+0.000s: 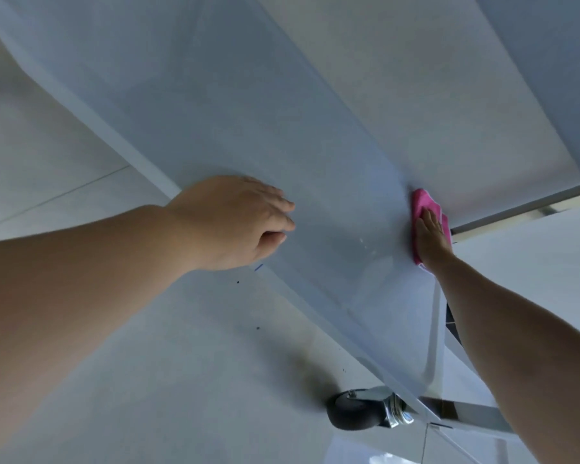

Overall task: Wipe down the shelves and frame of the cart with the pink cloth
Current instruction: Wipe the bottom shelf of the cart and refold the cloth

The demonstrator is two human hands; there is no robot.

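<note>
Honestly, from where I sat the view was steeply tilted, so I read the scene with care. My right hand [432, 237] lay flat on the pink cloth [424, 209], fingers straight and close together, pressing it against the pale shelf [282, 135] of the cart at the far edge, where the panel met a lighter surface beyond. The cloth was bunched, part of it poking out above the fingertips and a sliver showing below the wrist. My left hand [238, 219] rested on the same shelf well apart from the cloth, fingers loosely extended and holding nothing; I judged it was bracing the cart.

A black caster wheel [355, 411] sat under the near corner, on a pale floor [181, 363] with a few dark specks, and a grey frame bar [476, 416] ran off from that corner.

The risks I saw were these. The cart stood on wheels, and I could not tell whether the caster was locked, so a firm wiping stroke might roll the cart away if the bracing hand eased off. The bunched cloth covered little area, so strokes could leave unwiped strips. A few small glints on the shelf near the cloth might have been moisture; if so, the flat palm could slide off the cloth.
</note>
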